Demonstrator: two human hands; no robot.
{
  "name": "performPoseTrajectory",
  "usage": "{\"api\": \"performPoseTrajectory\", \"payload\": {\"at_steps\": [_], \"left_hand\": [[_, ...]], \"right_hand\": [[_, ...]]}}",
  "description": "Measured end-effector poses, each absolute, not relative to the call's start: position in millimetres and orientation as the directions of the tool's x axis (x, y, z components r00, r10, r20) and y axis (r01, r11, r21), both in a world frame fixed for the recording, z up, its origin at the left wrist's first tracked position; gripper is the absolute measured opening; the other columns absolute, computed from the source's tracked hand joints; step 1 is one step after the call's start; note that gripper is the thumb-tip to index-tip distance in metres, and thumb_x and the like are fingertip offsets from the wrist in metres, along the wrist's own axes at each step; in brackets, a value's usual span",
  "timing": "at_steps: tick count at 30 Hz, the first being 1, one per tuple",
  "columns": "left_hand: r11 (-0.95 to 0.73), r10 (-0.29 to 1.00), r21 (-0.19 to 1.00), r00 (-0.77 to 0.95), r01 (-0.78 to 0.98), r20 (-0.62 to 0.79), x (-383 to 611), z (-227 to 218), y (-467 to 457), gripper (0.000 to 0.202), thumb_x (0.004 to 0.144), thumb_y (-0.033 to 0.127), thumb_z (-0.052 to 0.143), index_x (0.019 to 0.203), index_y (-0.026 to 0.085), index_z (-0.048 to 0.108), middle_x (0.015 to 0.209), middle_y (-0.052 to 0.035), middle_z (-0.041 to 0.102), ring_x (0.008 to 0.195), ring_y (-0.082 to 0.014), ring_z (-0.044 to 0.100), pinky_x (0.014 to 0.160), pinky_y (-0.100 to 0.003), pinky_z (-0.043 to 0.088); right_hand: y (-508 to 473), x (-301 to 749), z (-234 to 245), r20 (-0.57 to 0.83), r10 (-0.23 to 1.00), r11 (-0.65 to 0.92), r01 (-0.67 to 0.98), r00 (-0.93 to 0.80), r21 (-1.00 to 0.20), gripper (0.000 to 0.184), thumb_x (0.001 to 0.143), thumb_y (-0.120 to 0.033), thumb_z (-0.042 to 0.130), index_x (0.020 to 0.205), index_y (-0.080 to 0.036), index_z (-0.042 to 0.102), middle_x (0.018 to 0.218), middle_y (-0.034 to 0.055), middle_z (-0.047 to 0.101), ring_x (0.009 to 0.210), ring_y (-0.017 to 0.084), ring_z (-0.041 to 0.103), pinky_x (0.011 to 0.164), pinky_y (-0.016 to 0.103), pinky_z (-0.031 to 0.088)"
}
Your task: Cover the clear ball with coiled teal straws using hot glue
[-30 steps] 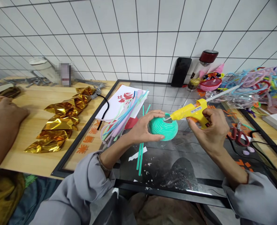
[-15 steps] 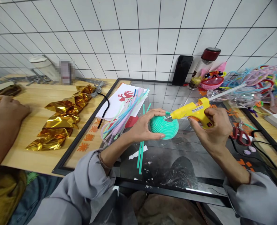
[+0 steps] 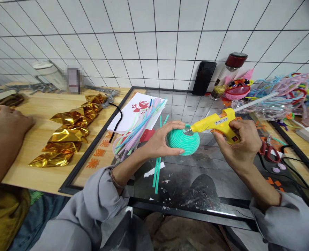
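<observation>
A round, hollow green coil of ridged fuzzy strips (image 3: 184,143) is held from its left side by my left hand (image 3: 161,139), thumb in front and fingers over the top rim. My right hand (image 3: 242,143) grips a yellow hot glue gun (image 3: 217,124) by its handle, with a white glue stick (image 3: 259,101) jutting from its back. The gun's metal nozzle points left into the opening at the top of the coil; whether it touches the inside I cannot tell. Below the coil lie green pipe cleaners (image 3: 156,176) on the dark glass.
Pastel pipe cleaners (image 3: 141,123) rest on a white sheet (image 3: 123,116). Right: red scissors (image 3: 271,151), cables and a colourful heap (image 3: 285,90). At the back stand a phone (image 3: 204,78) and a bottle (image 3: 226,75). Left: crumpled gold foil (image 3: 68,134) and another person's hand (image 3: 9,122).
The glue gun and my right hand have shifted very slightly to the right. My left hand and the green coil stay almost where they were.
</observation>
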State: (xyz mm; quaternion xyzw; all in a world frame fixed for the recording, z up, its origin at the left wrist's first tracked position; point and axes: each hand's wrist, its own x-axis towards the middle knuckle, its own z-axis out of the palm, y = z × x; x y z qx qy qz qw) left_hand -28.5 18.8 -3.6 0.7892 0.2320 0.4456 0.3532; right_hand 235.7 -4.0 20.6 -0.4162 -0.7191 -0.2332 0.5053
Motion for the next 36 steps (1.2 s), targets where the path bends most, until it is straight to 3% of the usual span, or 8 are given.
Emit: {"api": "performPoseTrajectory", "payload": {"at_steps": [16,25,36], "left_hand": [[-0.629,0.691,0.775,0.502,0.063,0.520,-28.4,-1.2,17.6,0.068,0.068,0.036,0.089,0.129,0.023,0.060,0.140,-0.0147,0.058,0.138,-0.0330,0.052,0.118,-0.055,0.039],[-0.649,0.675,0.758,0.505,0.060,0.538,-27.9,-1.5,18.4,0.068,0.068,0.036,0.089,0.129,0.024,0.060,0.140,-0.0150,0.059,0.137,-0.0328,0.053,0.118,-0.057,0.039],[-0.619,0.697,0.782,0.507,0.069,0.507,-28.0,0.4,16.8,0.069,0.068,0.034,0.089,0.129,0.022,0.059,0.141,-0.0155,0.057,0.138,-0.0327,0.052,0.119,-0.055,0.039]], "right_hand": [[-4.6,238.6,23.8,0.928,0.312,0.546,0.838,-0.205,0.002,0.033,0.080,-0.023,0.080,0.105,-0.023,0.057,0.084,0.0041,0.066,0.079,0.024,0.065,0.069,0.038,0.053],[-8.2,238.1,24.7,0.906,0.398,0.484,0.872,-0.142,-0.076,0.025,0.083,-0.031,0.076,0.098,-0.027,0.056,0.085,0.0048,0.068,0.079,0.026,0.067,0.069,0.042,0.052],[-9.1,239.0,25.1,0.912,0.374,0.482,0.875,-0.170,-0.035,0.029,0.081,-0.029,0.076,0.102,-0.027,0.056,0.087,0.0051,0.069,0.080,0.027,0.066,0.071,0.042,0.051]]}}
